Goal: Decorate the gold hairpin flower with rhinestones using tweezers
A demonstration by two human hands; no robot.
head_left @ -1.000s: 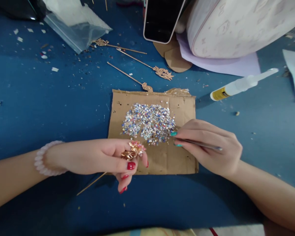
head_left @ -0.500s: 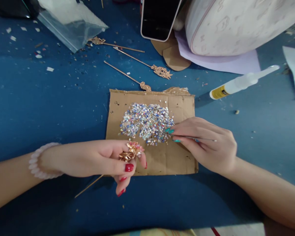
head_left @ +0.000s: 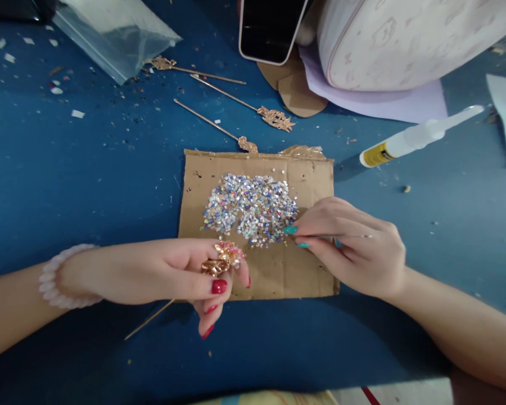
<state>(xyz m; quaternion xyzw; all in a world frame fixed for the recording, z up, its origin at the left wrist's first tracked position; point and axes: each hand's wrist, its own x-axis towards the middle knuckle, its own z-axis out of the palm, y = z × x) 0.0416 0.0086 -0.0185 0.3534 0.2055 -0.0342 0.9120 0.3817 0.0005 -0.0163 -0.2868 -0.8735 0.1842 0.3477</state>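
Note:
My left hand [head_left: 156,270], with red nails, is closed around a gold hairpin [head_left: 215,267]. Pink and clear stones cover part of its ornament, and its thin stem sticks out below the wrist side. My right hand [head_left: 358,247], with teal nails, pinches a slim metal tool [head_left: 352,235]; its working tip is hidden by the fingers. Those fingertips are at the right edge of a spread of small shiny rhinestones [head_left: 253,205], mostly silver and blue. The rhinestones lie on a flat piece of cardboard [head_left: 287,278], and the left hand is over its lower left part.
Three more gold hairpins, one of them here [head_left: 276,118], lie beyond the cardboard. A glue tube [head_left: 398,147] with a white nozzle is at the right. Farther back are a phone [head_left: 272,28], a pale pouch [head_left: 396,50] and a plastic bag [head_left: 113,39]. Scraps dot the blue table [head_left: 88,185].
The view has shifted slightly. Both hands keep their grips and stay in nearly the same place over the cardboard.

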